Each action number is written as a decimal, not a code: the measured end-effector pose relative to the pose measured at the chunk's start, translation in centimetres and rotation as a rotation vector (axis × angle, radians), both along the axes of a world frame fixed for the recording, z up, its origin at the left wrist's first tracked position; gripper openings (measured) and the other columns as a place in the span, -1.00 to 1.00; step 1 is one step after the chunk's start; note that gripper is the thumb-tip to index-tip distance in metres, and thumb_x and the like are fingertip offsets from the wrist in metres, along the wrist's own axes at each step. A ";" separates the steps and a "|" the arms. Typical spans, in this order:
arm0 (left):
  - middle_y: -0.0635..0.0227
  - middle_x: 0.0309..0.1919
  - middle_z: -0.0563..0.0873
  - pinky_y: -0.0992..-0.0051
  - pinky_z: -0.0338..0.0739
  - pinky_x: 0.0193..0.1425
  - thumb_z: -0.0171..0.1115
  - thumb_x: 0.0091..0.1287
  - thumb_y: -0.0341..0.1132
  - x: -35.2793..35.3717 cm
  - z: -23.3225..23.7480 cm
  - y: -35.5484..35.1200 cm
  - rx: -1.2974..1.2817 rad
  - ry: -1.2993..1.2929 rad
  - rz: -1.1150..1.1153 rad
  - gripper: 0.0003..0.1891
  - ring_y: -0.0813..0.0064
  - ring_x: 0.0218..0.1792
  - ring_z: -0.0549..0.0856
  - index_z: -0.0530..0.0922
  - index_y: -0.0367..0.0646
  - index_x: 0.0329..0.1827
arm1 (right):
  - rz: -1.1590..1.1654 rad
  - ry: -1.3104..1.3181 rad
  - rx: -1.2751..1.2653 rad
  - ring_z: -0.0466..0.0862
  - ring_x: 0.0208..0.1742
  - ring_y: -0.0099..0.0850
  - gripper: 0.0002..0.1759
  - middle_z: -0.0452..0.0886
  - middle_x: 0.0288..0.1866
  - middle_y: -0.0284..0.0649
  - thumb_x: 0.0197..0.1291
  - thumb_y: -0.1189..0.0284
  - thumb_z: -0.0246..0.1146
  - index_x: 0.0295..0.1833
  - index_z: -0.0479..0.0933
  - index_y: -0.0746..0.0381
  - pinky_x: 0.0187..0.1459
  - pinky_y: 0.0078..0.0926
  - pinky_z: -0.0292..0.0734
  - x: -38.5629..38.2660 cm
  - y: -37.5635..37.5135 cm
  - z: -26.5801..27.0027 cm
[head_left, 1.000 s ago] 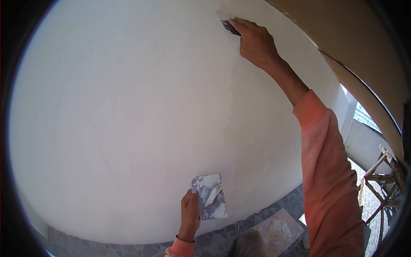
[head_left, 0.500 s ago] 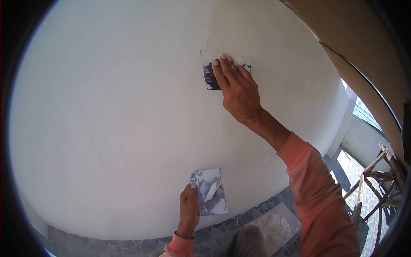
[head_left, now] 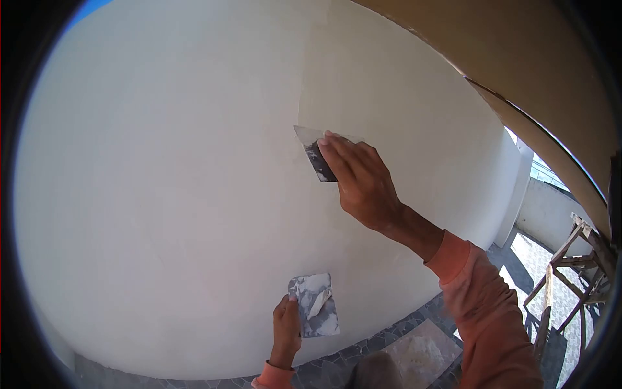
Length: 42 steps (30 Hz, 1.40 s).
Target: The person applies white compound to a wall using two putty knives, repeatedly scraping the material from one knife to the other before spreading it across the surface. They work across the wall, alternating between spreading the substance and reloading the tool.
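Observation:
My right hand [head_left: 364, 178] grips a wide putty knife [head_left: 319, 161] with a dark, white-smeared lower part. Its pale upper edge lies against the curved white wall [head_left: 194, 181], and my fingers press on its face. Lower down, my left hand [head_left: 286, 325] holds a flat grey plate [head_left: 312, 285] by its left side, thumb on top. White putty [head_left: 320, 303] is smeared over the plate, with a thicker lump near its right edge. A slightly darker, damp-looking patch [head_left: 350, 78] of wall extends above the knife.
A brown overhang [head_left: 518, 52] slopes across the upper right. At the right stands a wooden trestle [head_left: 576, 266]. Dark stone paving [head_left: 330, 360] runs along the wall's foot, with a stained board [head_left: 424, 353] lying on it.
My right hand has drawn the putty knife downward along the wall, and the knife is now more tilted. My left hand with the plate appears slightly lower as the view shifts.

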<state>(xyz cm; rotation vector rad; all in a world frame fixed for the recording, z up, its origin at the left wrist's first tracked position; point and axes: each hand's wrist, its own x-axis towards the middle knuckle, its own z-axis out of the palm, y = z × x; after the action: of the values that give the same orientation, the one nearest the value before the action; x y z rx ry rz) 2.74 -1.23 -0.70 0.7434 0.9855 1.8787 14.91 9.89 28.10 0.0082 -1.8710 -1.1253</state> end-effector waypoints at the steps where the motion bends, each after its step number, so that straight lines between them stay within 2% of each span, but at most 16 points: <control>1: 0.62 -0.44 0.45 0.60 0.24 -0.36 0.00 0.60 -0.27 -0.1 -0.3 0.1 -0.001 -0.006 -0.005 -0.75 0.77 -0.43 0.33 0.58 -0.24 -0.14 | 0.062 0.073 -0.005 0.67 0.28 -0.14 -0.52 0.63 0.30 0.08 0.30 0.72 0.17 0.35 0.50 0.43 0.21 -0.15 0.52 -0.4 0.0 3.1; 4: 0.60 -0.42 0.46 0.60 0.27 -0.33 0.00 0.60 -0.28 0.0 -0.2 0.2 -0.001 -0.032 -0.004 -0.76 0.75 -0.40 0.35 0.58 -0.24 -0.14 | 0.098 0.237 0.024 0.75 0.09 0.00 -0.54 0.72 0.13 0.10 0.25 0.70 0.17 0.29 0.50 0.44 0.07 -0.08 0.70 -1.2 2.4 12.6; 6: 0.59 -0.41 0.47 0.61 0.28 -0.32 0.00 0.60 -0.28 0.5 0.7 -0.1 0.003 -0.052 0.013 -0.76 0.75 -0.40 0.35 0.57 -0.23 -0.15 | -0.073 0.398 -0.126 0.75 0.07 0.01 -0.54 0.72 0.10 0.11 0.25 0.63 0.17 0.28 0.50 0.43 0.07 -0.04 0.71 -1.6 3.0 16.7; 9: 0.60 -0.41 0.47 0.62 0.28 -0.31 0.00 0.60 -0.28 0.4 1.3 -0.7 -0.035 -0.038 0.001 -0.76 0.76 -0.39 0.35 0.58 -0.23 -0.14 | -0.221 0.481 -0.330 0.75 0.06 0.04 -0.59 0.69 0.07 0.12 0.24 0.57 0.17 0.21 0.52 0.42 0.06 0.01 0.70 -1.9 3.6 20.0; 13: 0.58 -0.38 0.50 0.61 0.30 -0.28 -0.01 0.61 -0.29 0.0 0.2 -0.3 -0.013 -0.014 -0.012 -0.76 0.75 -0.37 0.37 0.58 -0.24 -0.11 | -0.294 0.473 -0.425 0.73 0.10 0.04 -0.66 0.68 0.06 0.12 0.25 0.55 0.17 0.12 0.53 0.42 0.10 0.02 0.68 -3.0 3.8 19.9; 16: 0.61 -0.41 0.47 0.60 0.27 -0.31 -0.01 0.61 -0.29 0.5 1.0 -0.7 0.009 -0.043 0.012 -0.76 0.76 -0.39 0.35 0.58 -0.23 -0.14 | -0.323 0.426 -0.344 0.70 0.09 0.01 -0.66 0.67 0.04 0.09 0.22 0.57 0.18 0.11 0.53 0.42 0.03 -0.01 0.67 -3.7 4.1 19.2; 19: 0.63 -0.43 0.44 0.60 0.24 -0.36 0.00 0.61 -0.30 0.6 1.3 -0.8 0.006 -0.059 0.016 -0.77 0.77 -0.42 0.32 0.58 -0.21 -0.16 | -0.220 0.320 -0.070 0.67 0.04 0.00 -0.65 0.66 0.01 0.07 0.18 0.59 0.19 0.10 0.53 0.41 -0.04 -0.03 0.65 -4.3 4.8 17.2; 20: 0.64 -0.44 0.44 0.61 0.23 -0.37 0.00 0.61 -0.30 0.6 1.3 -0.8 0.002 -0.057 0.013 -0.77 0.78 -0.43 0.31 0.58 -0.21 -0.16 | -0.165 0.260 0.006 0.66 0.02 -0.04 -0.56 0.65 0.01 0.05 0.15 0.64 0.19 0.19 0.52 0.42 -0.04 -0.06 0.61 -4.4 5.0 16.1; 22: 0.65 -0.45 0.42 0.61 0.20 -0.39 0.01 0.61 -0.30 0.6 1.1 -0.7 0.009 -0.063 0.012 -0.78 0.79 -0.45 0.29 0.57 -0.20 -0.17 | -0.043 0.147 0.168 0.66 0.04 -0.06 -0.52 0.65 0.07 0.02 0.20 0.66 0.17 0.28 0.50 0.42 0.06 -0.08 0.60 -4.2 5.0 13.7; 25: 0.67 -0.46 0.40 0.62 0.17 -0.41 0.01 0.61 -0.30 0.6 0.9 -0.6 0.019 -0.075 0.016 -0.78 0.80 -0.47 0.27 0.55 -0.17 -0.20 | 0.049 -0.008 0.184 0.67 0.08 -0.09 -0.49 0.65 0.13 -0.04 0.25 0.67 0.14 0.34 0.49 0.40 0.13 -0.14 0.60 -2.9 4.2 12.6; 28: 0.67 -0.46 0.38 0.62 0.14 -0.41 0.02 0.61 -0.29 0.6 1.0 -0.8 -0.002 -0.063 0.020 -0.78 0.80 -0.47 0.26 0.54 -0.15 -0.23 | 0.048 0.108 0.160 0.67 0.11 -0.09 -0.54 0.66 0.14 -0.04 0.28 0.67 0.13 0.31 0.50 0.39 0.13 -0.17 0.62 -2.0 4.0 15.7; 29: 0.67 -0.46 0.38 0.62 0.14 -0.41 0.02 0.61 -0.29 0.7 1.0 -0.7 0.002 -0.060 0.024 -0.78 0.80 -0.47 0.26 0.53 -0.15 -0.23 | -0.034 0.164 -0.020 0.62 0.26 -0.06 -0.48 0.60 0.29 -0.07 0.34 0.69 0.06 0.41 0.45 0.32 0.27 -0.14 0.57 -1.7 4.2 17.4; 31: 0.67 -0.46 0.38 0.62 0.14 -0.40 0.02 0.61 -0.29 0.6 0.8 -0.4 0.012 -0.065 0.027 -0.78 0.80 -0.45 0.26 0.53 -0.15 -0.23 | -0.183 0.271 -0.109 0.61 0.27 -0.05 -0.46 0.59 0.30 -0.05 0.33 0.69 0.04 0.43 0.45 0.29 0.25 -0.15 0.59 -1.7 4.6 20.9; 33: 0.67 -0.45 0.38 0.62 0.15 -0.38 0.02 0.61 -0.28 0.6 0.5 -0.2 0.018 -0.079 0.026 -0.78 0.80 -0.44 0.27 0.53 -0.14 -0.22 | -0.152 0.339 -0.081 0.58 0.31 -0.02 -0.40 0.58 0.33 -0.03 0.26 0.71 0.03 0.43 0.47 0.23 0.31 -0.14 0.54 -2.0 6.3 23.5; 37: 0.66 -0.44 0.40 0.61 0.18 -0.34 0.02 0.61 -0.29 0.5 0.8 -0.6 0.008 -0.059 0.008 -0.79 0.79 -0.40 0.28 0.53 -0.17 -0.18 | -0.073 0.303 -0.093 0.53 0.40 0.01 -0.36 0.56 0.37 0.02 0.22 0.72 0.02 0.44 0.47 0.23 0.38 -0.12 0.49 -2.1 6.7 24.6; 42: 0.64 -0.44 0.41 0.62 0.20 -0.33 0.03 0.61 -0.29 0.6 1.1 -0.7 -0.011 -0.073 0.018 -0.79 0.78 -0.41 0.29 0.55 -0.24 -0.10 | -0.086 0.266 -0.179 0.52 0.44 -0.03 -0.32 0.55 0.40 0.04 0.20 0.73 0.04 0.47 0.46 0.19 0.42 -0.15 0.45 -2.6 7.0 22.7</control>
<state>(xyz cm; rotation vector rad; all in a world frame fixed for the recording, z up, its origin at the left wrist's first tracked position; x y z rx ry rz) 3.35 -1.94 0.45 0.6564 0.9583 1.9011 12.26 16.93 50.84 -0.3114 -1.7375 -0.9604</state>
